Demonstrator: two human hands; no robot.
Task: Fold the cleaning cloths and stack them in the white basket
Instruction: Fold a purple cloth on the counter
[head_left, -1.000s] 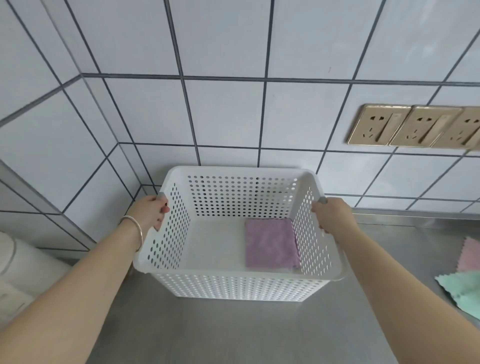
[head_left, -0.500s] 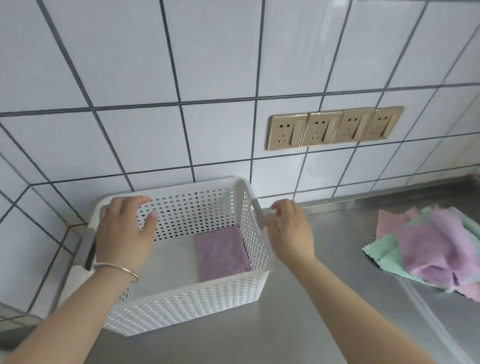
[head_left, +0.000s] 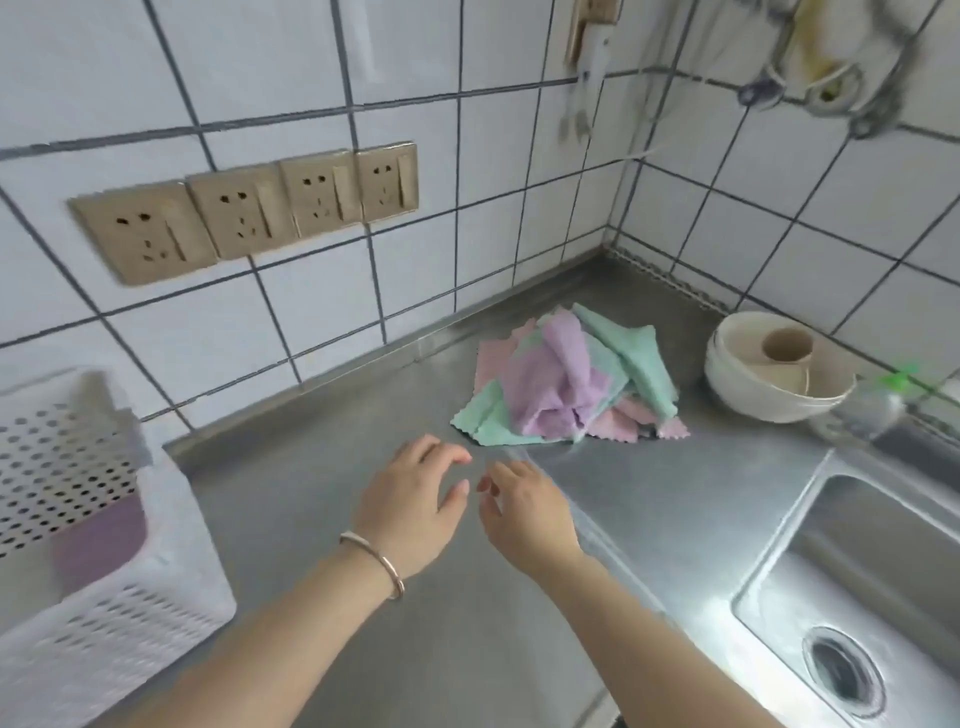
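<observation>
Both my hands are out over the bare steel counter (head_left: 363, 649), side by side and nearly touching at the fingertips. My left hand (head_left: 410, 506), the one with the bangle (head_left: 374, 564) at the wrist, is open with the fingers loosely spread and holds nothing. My right hand (head_left: 524, 512) is the same: open, relaxed, empty. They sit palm down and pointed forward, I judge, because the next cloth is to be fetched from ahead of them.

The pile of cloths (head_left: 566, 387) lies beyond my fingertips and a little to the right, near but not touching either hand. It is an unfolded heap: a purple one rumpled on top, green ones under and behind it, pink ones showing at the edges. None of these looks folded yet.

The white basket (head_left: 130, 613) stands well off to the left of my left hand, against the tiled wall. In it I can see one purple cloth (head_left: 98, 540) lying flat on the bottom on the side nearer my hands; the view there is blurred, so I cannot say how neatly it is folded or whether anything lies beneath it.

Past the pile, further right of my right hand, a white bowl (head_left: 769, 395) holds a small tan cup (head_left: 787, 345). The sink (head_left: 857, 597) is to the right of my right arm, and what shows of its basin is empty.
</observation>
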